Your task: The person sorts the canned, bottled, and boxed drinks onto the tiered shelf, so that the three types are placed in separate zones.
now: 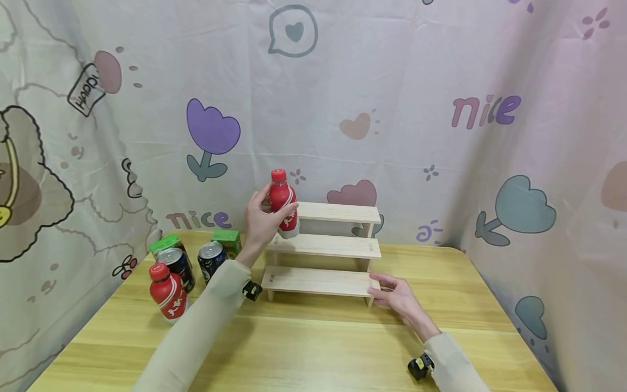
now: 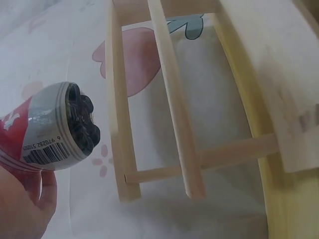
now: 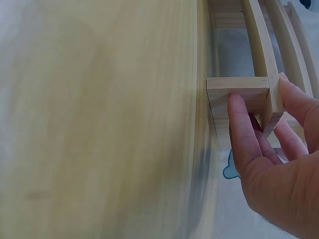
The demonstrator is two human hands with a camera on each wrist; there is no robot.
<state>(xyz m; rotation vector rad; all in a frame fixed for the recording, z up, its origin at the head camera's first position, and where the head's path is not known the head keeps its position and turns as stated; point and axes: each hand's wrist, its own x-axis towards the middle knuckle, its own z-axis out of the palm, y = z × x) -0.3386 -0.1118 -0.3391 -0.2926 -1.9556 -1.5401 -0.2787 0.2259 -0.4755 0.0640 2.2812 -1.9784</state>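
Note:
My left hand [image 1: 263, 219] grips a red bottle [image 1: 282, 197] with a red cap, held up in front of the left end of a three-tier wooden shelf [image 1: 320, 279]. In the left wrist view the bottle's dark base and barcode label [image 2: 47, 151] point toward the shelf, apart from it. At the shelf's lower right corner, my right hand [image 1: 399, 296] holds the end of the bottom tier. The right wrist view shows its thumb over the board [image 3: 269, 74] and fingers against the leg below.
Left on the wooden table [image 1: 313, 348] stand a second red bottle [image 1: 168, 294], two dark cans, one can [image 1: 211, 257] nearer the shelf, and two green-topped boxes, one box [image 1: 227, 242] at the back. A printed curtain [image 1: 416, 71] hangs behind and along both sides.

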